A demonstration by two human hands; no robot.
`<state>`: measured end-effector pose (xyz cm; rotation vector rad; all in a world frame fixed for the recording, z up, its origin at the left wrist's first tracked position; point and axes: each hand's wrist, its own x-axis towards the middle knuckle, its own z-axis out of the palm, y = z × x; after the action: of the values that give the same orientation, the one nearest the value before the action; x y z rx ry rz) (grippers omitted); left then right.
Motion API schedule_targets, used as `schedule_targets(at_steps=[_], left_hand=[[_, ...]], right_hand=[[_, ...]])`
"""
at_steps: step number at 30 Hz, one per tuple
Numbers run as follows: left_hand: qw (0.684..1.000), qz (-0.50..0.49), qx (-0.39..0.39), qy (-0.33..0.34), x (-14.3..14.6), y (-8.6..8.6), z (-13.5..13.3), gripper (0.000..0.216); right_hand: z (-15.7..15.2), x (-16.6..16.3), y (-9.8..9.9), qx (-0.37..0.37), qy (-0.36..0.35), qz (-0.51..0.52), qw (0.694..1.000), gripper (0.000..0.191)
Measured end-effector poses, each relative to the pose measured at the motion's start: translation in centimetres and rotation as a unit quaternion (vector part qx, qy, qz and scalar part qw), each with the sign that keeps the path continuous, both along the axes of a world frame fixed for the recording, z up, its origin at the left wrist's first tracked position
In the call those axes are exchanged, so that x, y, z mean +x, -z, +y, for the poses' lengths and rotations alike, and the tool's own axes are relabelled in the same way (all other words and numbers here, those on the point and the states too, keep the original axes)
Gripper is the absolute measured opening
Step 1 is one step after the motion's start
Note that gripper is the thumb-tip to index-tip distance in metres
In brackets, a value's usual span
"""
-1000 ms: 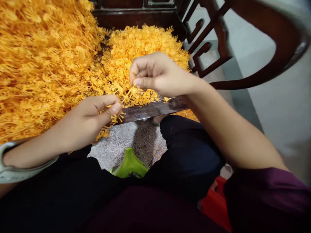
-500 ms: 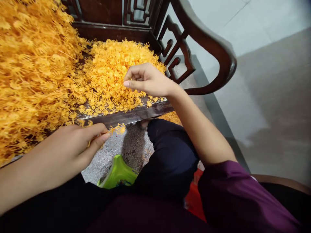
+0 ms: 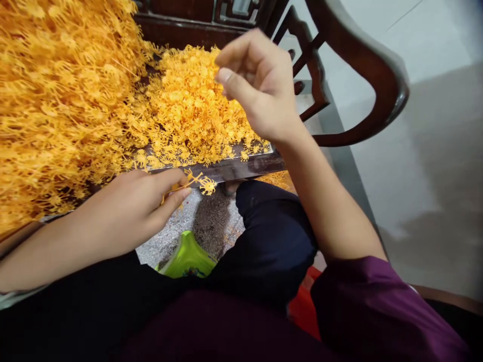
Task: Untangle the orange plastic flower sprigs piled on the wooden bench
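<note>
Between the thumb and forefinger of my left hand (image 3: 139, 211) is a thin orange-yellow plastic flower sprig (image 3: 207, 184), its frilly head pointing right, just in front of the bench's front edge. My right hand (image 3: 264, 80) is raised over the right side of a smaller pile of loose yellow plastic flower pieces (image 3: 196, 110). Its fingers are loosely curled with the thumb apart, and I see nothing between them. A much larger pile of stemmed yellow flower pieces (image 3: 68, 100) covers the left of the seat, beside my left forearm.
The piles lie on a dark wooden bench (image 3: 241, 168) with a carved back and a curved armrest (image 3: 392, 95) at right. Below are a speckled floor (image 3: 158, 246), a light green plastic object (image 3: 186, 256), a red object (image 3: 305, 306) and my knee (image 3: 275, 236).
My right hand has risen away from the small pile, its thumb and fingers spreading. My left hand has moved slightly up and right, still pinching the sprig. The view has shifted a little.
</note>
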<state>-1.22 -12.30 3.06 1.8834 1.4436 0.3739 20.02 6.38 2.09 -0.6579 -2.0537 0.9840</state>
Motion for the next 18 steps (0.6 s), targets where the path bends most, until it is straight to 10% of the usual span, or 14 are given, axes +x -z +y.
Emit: schedule_targets(at_steps=[9,18], left_hand=[[0.998,0.036,0.018,-0.054,-0.4,0.0,0.1,0.030],[0.994,-0.055,-0.009,-0.090,-0.6,-0.2,0.0,0.027]], right_hand=[[-3.7,-1.2,-1.6,-0.050,-0.334,-0.238,0.911,0.033],[-4.3,-1.2,-2.0,-0.153,-0.232,-0.198,0.940,0.042]])
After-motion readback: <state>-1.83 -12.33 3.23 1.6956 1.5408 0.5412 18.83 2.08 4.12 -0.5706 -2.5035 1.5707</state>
